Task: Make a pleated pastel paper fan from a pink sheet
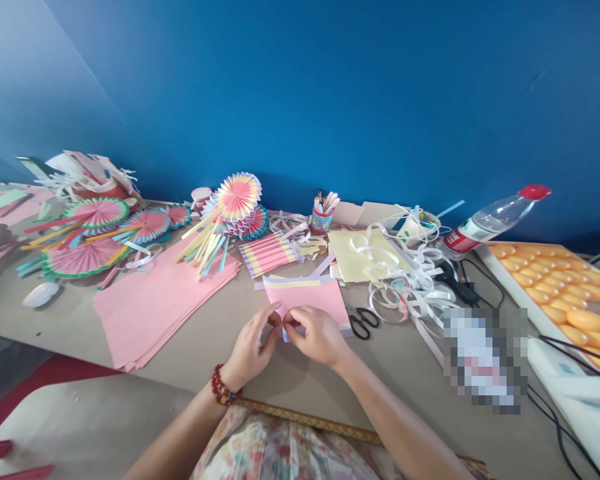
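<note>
A pink paper sheet (324, 299) with yellow and lilac borders lies on the table in front of me. My left hand (254, 341) pinches its near left edge between thumb and fingers. Right beside it, my right hand (316, 333) pinches the same edge, the fingertips of both hands almost meeting. The exact fold under the fingers is hidden. Just right of the sheet lie black-handled scissors (363, 323). Behind it rests a pleated pink, yellow and lilac paper (270, 255). A stack of pink paper (155, 303) spreads to the left.
Folded paper fans (239, 197) stand behind the stack, with more fans (97, 215) farther left near a white mouse (41, 295). Curled white strips (425, 287), yellow paper (363, 257), a pen cup (322, 217) and a leaning plastic bottle (490, 223) occupy the back and right.
</note>
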The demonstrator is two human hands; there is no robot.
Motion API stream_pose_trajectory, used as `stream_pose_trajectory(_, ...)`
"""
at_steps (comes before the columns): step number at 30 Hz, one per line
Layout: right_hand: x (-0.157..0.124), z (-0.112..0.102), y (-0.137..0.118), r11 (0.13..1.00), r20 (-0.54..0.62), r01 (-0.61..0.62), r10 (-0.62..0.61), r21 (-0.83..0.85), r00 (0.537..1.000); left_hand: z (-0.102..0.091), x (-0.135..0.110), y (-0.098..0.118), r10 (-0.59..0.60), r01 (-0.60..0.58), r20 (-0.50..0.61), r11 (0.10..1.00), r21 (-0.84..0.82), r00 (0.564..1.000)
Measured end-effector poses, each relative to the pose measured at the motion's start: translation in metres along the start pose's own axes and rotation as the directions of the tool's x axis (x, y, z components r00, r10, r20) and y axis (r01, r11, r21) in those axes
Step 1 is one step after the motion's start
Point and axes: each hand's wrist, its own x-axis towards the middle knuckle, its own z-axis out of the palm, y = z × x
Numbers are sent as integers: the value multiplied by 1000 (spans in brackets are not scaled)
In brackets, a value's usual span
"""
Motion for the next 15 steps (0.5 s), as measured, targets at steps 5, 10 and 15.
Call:
stream_pose_trajectory(5, 1, 1, 0, 1000, -9, -5, 5, -1, 1000, 0, 0, -1, 2, -2, 5, 1000, 10, 1000)
stream_pose_trajectory(10, 0, 2, 2, 999, -31, -39, 39, 12, 999, 0, -2, 1, -17, 17, -6, 999, -28, 1000)
stream_pose_trajectory(15, -3, -7, 8, 995, -84, -96, 92, -36, 992, -4, -8, 4, -114, 107, -84, 991, -85, 990)
